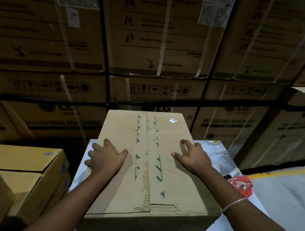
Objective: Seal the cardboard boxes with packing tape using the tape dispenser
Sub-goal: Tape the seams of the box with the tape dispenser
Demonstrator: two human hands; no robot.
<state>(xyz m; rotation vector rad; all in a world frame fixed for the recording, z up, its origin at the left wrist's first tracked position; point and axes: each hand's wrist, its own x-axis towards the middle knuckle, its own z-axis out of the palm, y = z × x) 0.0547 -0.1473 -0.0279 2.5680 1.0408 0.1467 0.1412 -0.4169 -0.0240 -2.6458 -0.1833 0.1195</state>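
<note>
Atop the cardboard box (155, 162), left hand (107, 159) and right hand (193, 158) press flat, grips apart.

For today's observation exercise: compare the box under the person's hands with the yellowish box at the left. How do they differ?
The box under the hands is dull brown with green marks along its torn centre seam; the yellowish box has blue marks.
The brown box sits on a pale surface; the yellowish box rests lower, on other cartons.
The left hand and right hand press the brown box; nothing touches the yellowish box.
Both are closed cardboard boxes.
</note>
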